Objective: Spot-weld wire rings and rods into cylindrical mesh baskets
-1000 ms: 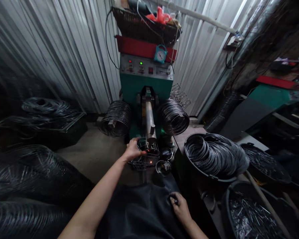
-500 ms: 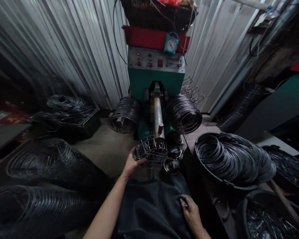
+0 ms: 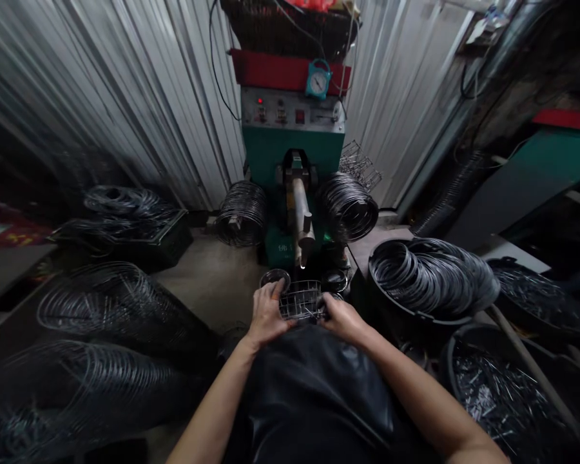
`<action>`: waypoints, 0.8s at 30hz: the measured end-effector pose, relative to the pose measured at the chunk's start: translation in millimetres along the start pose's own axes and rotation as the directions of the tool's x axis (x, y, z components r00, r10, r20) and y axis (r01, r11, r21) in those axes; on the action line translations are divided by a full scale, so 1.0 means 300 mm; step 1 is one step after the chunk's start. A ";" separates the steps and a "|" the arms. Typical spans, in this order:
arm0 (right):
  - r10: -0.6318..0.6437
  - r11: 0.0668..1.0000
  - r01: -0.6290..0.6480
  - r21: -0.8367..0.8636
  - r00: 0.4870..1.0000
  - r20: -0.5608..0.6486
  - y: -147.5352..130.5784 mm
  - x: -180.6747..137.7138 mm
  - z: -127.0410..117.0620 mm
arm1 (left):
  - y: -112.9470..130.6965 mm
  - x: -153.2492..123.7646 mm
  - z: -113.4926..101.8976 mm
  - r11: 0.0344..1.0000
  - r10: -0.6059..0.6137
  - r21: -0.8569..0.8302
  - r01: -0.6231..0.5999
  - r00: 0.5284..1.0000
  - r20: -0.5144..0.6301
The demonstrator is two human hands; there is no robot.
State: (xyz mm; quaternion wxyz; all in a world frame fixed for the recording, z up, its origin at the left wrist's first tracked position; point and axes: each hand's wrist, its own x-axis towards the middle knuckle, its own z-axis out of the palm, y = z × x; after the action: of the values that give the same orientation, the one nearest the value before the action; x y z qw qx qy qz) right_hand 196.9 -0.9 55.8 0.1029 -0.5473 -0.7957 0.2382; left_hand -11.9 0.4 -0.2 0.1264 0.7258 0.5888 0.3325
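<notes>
A small wire basket (image 3: 300,300) of thin metal rods is held low in front of me, just above my dark apron. My left hand (image 3: 269,312) grips its left side, thumb and fingers closed on the wires. On the right side my right hand (image 3: 337,316) is closed on the basket's edge; whether a loose rod is also between its fingers I cannot make out. Beyond the basket, a metal arm (image 3: 301,209) juts from the green machine (image 3: 261,151), and a bright spot shows at its lower tip.
Coils of wire rings hang left (image 3: 241,216) and right (image 3: 350,209) of the machine. A black tub (image 3: 386,299) of rings stands to the right, with a tub of short metal rods (image 3: 505,393) nearer. Large wire coils (image 3: 101,303) lie at left.
The wire basket has come off the machine's arm tip toward me. My right hand has risen from my lap to the basket's right side. The view has shifted slightly.
</notes>
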 end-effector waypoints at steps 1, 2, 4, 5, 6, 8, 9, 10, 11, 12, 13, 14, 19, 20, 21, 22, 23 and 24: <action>0.016 0.997 -0.016 -0.077 1.000 0.010 -0.022 0.022 -0.010 | 0.028 0.002 -0.009 0.998 0.021 0.054 -0.021 1.000 0.004; 0.029 0.991 -0.027 -0.134 1.000 0.010 -0.040 0.040 -0.014 | 0.051 0.005 -0.018 0.995 0.037 0.093 -0.037 0.999 0.005; 0.038 0.982 -0.039 -0.183 0.999 -0.006 -0.063 0.062 -0.007 | 0.083 0.013 -0.030 0.989 0.052 0.135 -0.053 0.999 0.007; 0.041 0.982 -0.045 -0.185 0.999 -0.023 -0.070 0.067 0.000 | 0.093 0.017 -0.033 0.988 0.058 0.142 -0.059 0.998 0.012; 0.047 0.983 -0.054 -0.178 0.998 -0.047 -0.074 0.068 0.010 | 0.100 0.020 -0.035 0.987 0.066 0.145 -0.068 0.998 0.021; 0.064 0.986 -0.081 -0.146 0.991 -0.113 -0.075 0.063 0.033 | 0.108 0.023 -0.034 0.985 0.082 0.147 -0.087 0.996 0.037; 0.071 0.988 -0.090 -0.125 0.986 -0.153 -0.072 0.059 0.044 | 0.110 0.023 -0.032 0.985 0.086 0.148 -0.092 0.995 0.043; 0.067 0.991 -0.087 -0.099 0.980 -0.188 -0.066 0.055 0.056 | 0.112 0.023 -0.030 0.985 0.086 0.148 -0.091 0.995 0.044; 0.049 0.995 -0.065 -0.071 0.976 -0.212 -0.058 0.051 0.067 | 0.113 0.023 -0.028 0.985 0.079 0.147 -0.085 0.996 0.043; 0.015 0.999 -0.024 -0.039 0.976 -0.219 -0.047 0.048 0.077 | 0.114 0.022 -0.026 0.987 0.069 0.142 -0.075 0.997 0.041; -0.032 0.999 0.031 -0.007 0.977 -0.209 -0.035 0.046 0.084 | 0.114 0.022 -0.025 0.989 0.059 0.131 -0.064 0.997 0.041; -0.086 0.995 0.092 0.024 0.979 -0.186 -0.021 0.044 0.089 | 0.112 0.022 -0.024 0.992 0.050 0.115 -0.055 0.998 0.046; -0.313 0.946 0.315 0.077 0.949 -0.036 0.034 0.048 0.068 | 0.095 0.034 -0.024 1.000 0.000 0.008 0.000 0.998 0.069; -0.337 0.939 0.338 0.070 0.941 -0.015 0.038 0.052 0.059 | 0.091 0.039 -0.022 1.000 -0.015 -0.007 0.016 0.998 0.068; -0.352 0.934 0.351 0.061 0.936 0.002 0.040 0.056 0.052 | 0.088 0.044 -0.020 0.999 -0.029 -0.020 0.030 0.997 0.069; -0.357 0.933 0.356 0.049 0.934 0.016 0.042 0.061 0.046 | 0.086 0.049 -0.018 0.999 -0.041 -0.029 0.043 0.997 0.072; -0.355 0.935 0.354 0.036 0.935 0.025 0.043 0.067 0.043 | 0.083 0.055 -0.014 0.998 -0.048 -0.036 0.051 0.996 0.078; -0.348 0.937 0.347 0.026 0.937 0.028 0.044 0.074 0.043 | 0.082 0.061 -0.010 0.998 -0.049 -0.042 0.053 0.995 0.086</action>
State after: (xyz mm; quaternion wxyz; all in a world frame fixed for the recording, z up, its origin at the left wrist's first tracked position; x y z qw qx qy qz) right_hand 193.8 20.0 36.2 0.1359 -0.3932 -0.8790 0.2332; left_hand 6.6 10.3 22.3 0.1756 0.7211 0.5937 0.3110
